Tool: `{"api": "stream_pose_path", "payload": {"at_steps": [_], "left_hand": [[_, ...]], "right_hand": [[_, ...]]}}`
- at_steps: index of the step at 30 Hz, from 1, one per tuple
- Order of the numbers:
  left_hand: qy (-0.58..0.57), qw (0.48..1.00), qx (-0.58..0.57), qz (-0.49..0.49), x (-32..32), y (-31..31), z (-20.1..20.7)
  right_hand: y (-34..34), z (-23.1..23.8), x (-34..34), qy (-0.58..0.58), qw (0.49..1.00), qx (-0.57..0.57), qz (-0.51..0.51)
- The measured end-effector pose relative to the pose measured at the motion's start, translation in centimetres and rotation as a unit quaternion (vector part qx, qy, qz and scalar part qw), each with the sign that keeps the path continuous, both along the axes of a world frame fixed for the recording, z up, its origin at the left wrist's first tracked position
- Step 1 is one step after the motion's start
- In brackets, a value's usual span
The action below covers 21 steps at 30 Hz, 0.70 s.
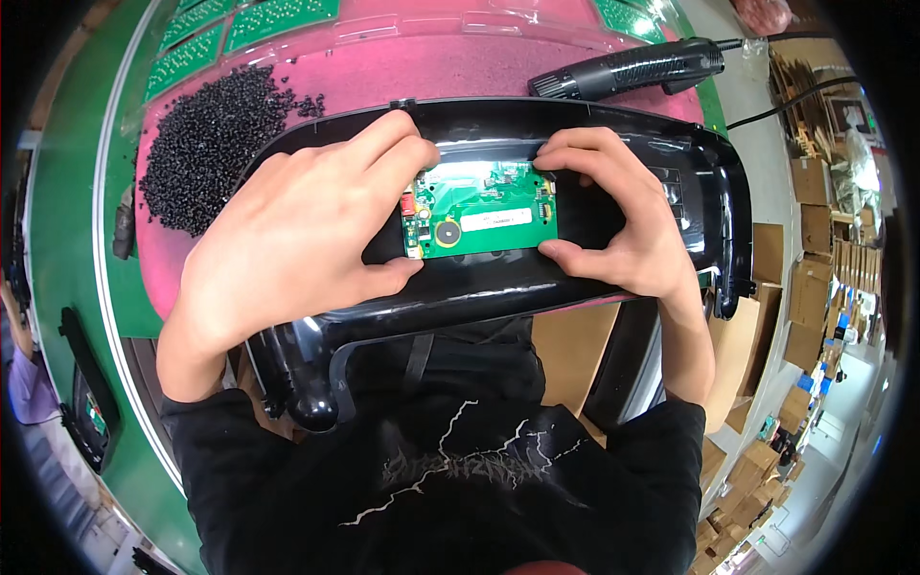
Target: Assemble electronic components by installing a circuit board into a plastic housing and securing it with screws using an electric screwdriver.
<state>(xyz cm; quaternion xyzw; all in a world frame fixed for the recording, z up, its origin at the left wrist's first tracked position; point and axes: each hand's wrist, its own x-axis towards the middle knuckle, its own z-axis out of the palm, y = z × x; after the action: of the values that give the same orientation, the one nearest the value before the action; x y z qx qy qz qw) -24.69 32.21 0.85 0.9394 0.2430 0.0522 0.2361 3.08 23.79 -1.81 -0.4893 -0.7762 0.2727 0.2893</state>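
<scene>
A green circuit board (494, 198) with a white label, a round buzzer-like part and a red component lies within a large glossy black plastic housing (460, 283). My left hand (316, 211) grips the board's left edge, thumb at the near corner and fingers at the far one. At the opposite end, my right hand (623, 206) pinches the board between thumb and fingers at its right corners. Whether the board rests fully on the housing's inner surface, I cannot tell. The housing's curved leg points toward my body at the lower left.
A heap of small black screws (216, 144) lies on the pink mat (402, 65) at the far left. Behind the housing rests a black electric screwdriver (628, 69) with its cable. More green boards (278, 21) sit in clear trays at the back. Cardboard boxes (810, 287) stand on the right.
</scene>
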Motion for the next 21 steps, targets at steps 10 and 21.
{"api": "stream_pose_path", "payload": {"at_steps": [10,21], "left_hand": [[0.047,0.999,-0.004,0.022,0.13,-0.29,0.16],[0.034,0.999,0.029,0.011,-0.34,0.07,-0.01]], "right_hand": [[0.08,-0.21,-0.20,-0.025,1.000,-0.001,-0.009],[0.30,0.04,-0.56,-0.026,0.999,-0.016,-0.012]]}}
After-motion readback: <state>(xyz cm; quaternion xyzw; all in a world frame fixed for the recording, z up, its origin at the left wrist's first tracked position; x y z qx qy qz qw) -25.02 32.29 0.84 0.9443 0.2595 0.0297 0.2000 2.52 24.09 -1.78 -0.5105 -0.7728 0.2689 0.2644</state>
